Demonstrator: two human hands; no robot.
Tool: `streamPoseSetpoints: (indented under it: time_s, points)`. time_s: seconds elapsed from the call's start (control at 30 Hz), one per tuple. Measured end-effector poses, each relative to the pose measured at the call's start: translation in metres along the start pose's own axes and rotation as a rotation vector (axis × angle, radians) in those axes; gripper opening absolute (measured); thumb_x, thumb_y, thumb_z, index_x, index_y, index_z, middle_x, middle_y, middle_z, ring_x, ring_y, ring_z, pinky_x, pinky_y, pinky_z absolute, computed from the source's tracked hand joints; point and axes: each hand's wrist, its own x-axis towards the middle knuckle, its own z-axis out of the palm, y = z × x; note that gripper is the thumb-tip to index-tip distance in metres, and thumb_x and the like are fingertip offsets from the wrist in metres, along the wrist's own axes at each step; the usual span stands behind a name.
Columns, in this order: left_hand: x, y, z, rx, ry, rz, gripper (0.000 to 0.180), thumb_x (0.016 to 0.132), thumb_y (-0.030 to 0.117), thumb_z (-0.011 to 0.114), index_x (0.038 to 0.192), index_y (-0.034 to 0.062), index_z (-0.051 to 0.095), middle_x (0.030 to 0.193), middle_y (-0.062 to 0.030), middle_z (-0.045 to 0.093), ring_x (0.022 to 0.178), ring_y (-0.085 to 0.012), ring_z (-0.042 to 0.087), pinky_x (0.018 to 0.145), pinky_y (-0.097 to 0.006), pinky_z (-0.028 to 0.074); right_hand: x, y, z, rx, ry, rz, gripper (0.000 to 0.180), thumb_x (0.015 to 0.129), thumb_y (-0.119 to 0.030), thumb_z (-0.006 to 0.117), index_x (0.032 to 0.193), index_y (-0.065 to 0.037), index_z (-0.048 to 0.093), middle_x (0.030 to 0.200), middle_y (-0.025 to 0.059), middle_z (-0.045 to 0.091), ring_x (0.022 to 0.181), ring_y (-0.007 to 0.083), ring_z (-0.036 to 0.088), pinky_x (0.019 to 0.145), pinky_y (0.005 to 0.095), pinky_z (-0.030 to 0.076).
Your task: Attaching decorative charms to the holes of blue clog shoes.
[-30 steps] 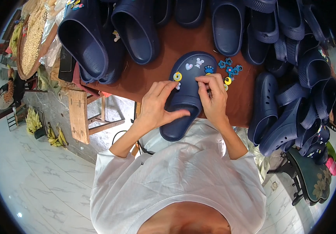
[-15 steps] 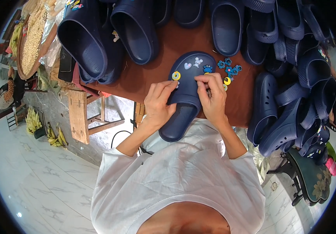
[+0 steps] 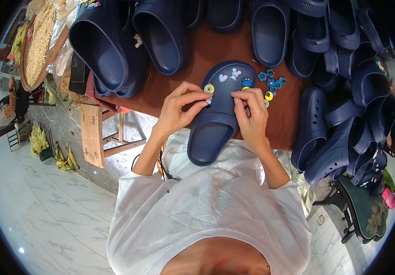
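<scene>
A: Head view: navy clog is laid toe-away at the near edge of the brown tabletop, heel overhanging toward the body, so the strap holes are reachable.
B: Grips?
A: Left hand is pinched on a yellow ring charm at the clog's edge; right hand is pressed on the upper, fingers closed, contents cannot be told.
B: Hidden?
A: Loose blue charms are small, shapes unclear; surrounding clogs are cut off.

The navy-blue clog carries a yellow ring charm, a pale heart charm and a white mouse charm, on a reddish-brown worktop.
</scene>
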Motion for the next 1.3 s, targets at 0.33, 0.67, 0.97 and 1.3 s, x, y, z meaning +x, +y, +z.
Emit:
streamPoseSetpoints:
  time_s: [0.33, 0.67, 0.97, 1.3]
  points:
    - [0.005, -0.002, 0.010, -0.108, 0.026, -0.123, 0.018, 0.081, 0.006, 0.078, 0.099, 0.0079, 0.078, 0.098, -0.0039, 0.066, 0.086, -0.0143, 0.066, 0.072, -0.026, 0.052, -0.001, 0.003, -0.001, -0.022, 0.033, -0.003, 0.016, 0.085, 0.007, 0.064, 0.098, -0.002, 0.067, 0.093, 0.0098, 0.058, 0.078, 0.0206, 0.061, 0.065, 0.0296, 0.051]
    - [0.002, -0.010, 0.016, -0.247, 0.092, -0.168, 0.015, 0.081, 0.003, 0.079, 0.095, 0.0059, 0.077, 0.098, -0.0035, 0.064, 0.089, -0.0109, 0.062, 0.074, -0.023, 0.049, -0.003, 0.016, -0.014, 0.186, 0.146, 0.048, 0.011, 0.090, 0.003, 0.064, 0.099, -0.002, 0.068, 0.096, 0.0075, 0.061, 0.084, 0.0154, 0.061, 0.066, 0.0265, 0.050]
    - [-0.002, -0.014, 0.016, -0.215, 0.097, -0.131, 0.016, 0.081, 0.004, 0.079, 0.096, 0.0056, 0.077, 0.100, -0.0040, 0.064, 0.091, -0.0113, 0.061, 0.075, -0.024, 0.049, -0.007, 0.049, -0.066, -0.278, 0.130, 0.235, 0.015, 0.087, -0.007, 0.071, 0.102, -0.005, 0.069, 0.092, 0.0060, 0.060, 0.083, 0.0181, 0.060, 0.070, 0.0307, 0.049]
    - [-0.010, -0.011, 0.016, -0.235, 0.163, -0.106, 0.016, 0.087, 0.001, 0.068, 0.101, 0.0025, 0.073, 0.101, -0.0084, 0.066, 0.090, -0.0154, 0.064, 0.079, -0.027, 0.051, 0.000, 0.047, -0.050, -0.640, 0.010, 0.143, 0.021, 0.081, -0.011, 0.075, 0.101, -0.008, 0.067, 0.088, 0.0079, 0.059, 0.083, 0.0258, 0.058, 0.074, 0.0402, 0.048]
